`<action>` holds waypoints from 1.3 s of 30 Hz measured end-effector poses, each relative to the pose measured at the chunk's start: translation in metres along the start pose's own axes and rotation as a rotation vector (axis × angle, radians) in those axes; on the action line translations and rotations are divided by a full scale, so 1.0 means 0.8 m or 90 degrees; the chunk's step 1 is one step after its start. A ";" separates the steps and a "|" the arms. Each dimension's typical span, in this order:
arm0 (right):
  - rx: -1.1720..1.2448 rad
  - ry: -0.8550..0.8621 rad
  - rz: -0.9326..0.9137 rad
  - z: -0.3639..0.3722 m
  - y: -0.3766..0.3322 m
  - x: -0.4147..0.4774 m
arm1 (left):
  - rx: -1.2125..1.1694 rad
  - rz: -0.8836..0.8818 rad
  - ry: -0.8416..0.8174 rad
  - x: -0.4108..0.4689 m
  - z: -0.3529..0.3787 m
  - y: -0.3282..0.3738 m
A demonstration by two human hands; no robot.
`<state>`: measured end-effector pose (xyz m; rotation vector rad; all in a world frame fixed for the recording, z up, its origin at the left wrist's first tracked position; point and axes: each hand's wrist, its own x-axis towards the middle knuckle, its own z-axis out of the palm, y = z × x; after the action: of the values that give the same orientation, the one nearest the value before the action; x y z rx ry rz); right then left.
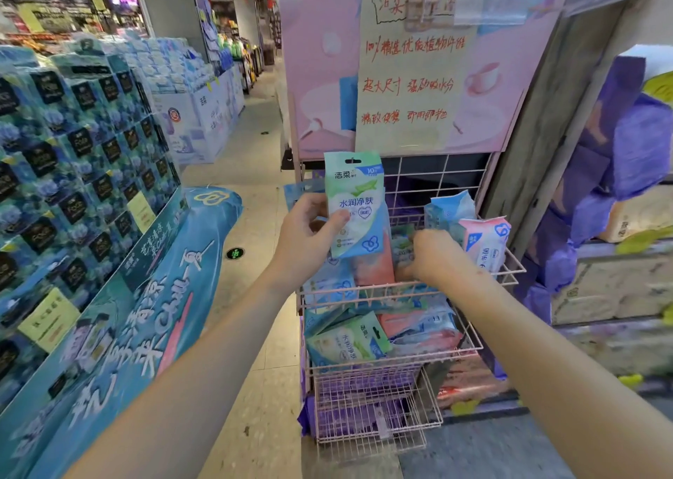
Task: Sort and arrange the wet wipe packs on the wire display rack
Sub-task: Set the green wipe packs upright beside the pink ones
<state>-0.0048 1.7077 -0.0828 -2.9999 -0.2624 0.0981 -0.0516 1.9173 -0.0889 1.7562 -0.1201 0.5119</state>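
Bright, even shop lighting; wide-angle bending and blur toward the edges.

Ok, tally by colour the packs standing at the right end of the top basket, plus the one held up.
green pack, held up by the left hand: 1
blue pack, right end: 1
pink pack, right end: 1
Total: 3

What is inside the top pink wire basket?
A peach plastic pack, a light-blue pack and a pink-and-white pack at right. The right hand and the green-and-blue pack in the left hand cover the rest.
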 end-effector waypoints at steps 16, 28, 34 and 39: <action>-0.073 0.000 0.021 0.003 -0.004 -0.001 | -0.033 -0.012 -0.028 0.004 0.000 -0.009; -0.031 0.008 0.046 -0.004 -0.011 -0.006 | -0.047 -0.019 -0.005 0.004 0.004 -0.008; 0.072 0.029 0.052 -0.011 -0.008 0.005 | -0.059 -0.031 0.024 0.004 0.005 -0.007; 0.170 0.065 0.059 -0.019 -0.005 -0.004 | -0.075 -0.035 0.040 0.003 0.003 -0.007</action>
<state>-0.0077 1.7093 -0.0668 -2.7399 -0.0917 -0.0099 -0.0465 1.9166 -0.0935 1.6224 -0.0565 0.5097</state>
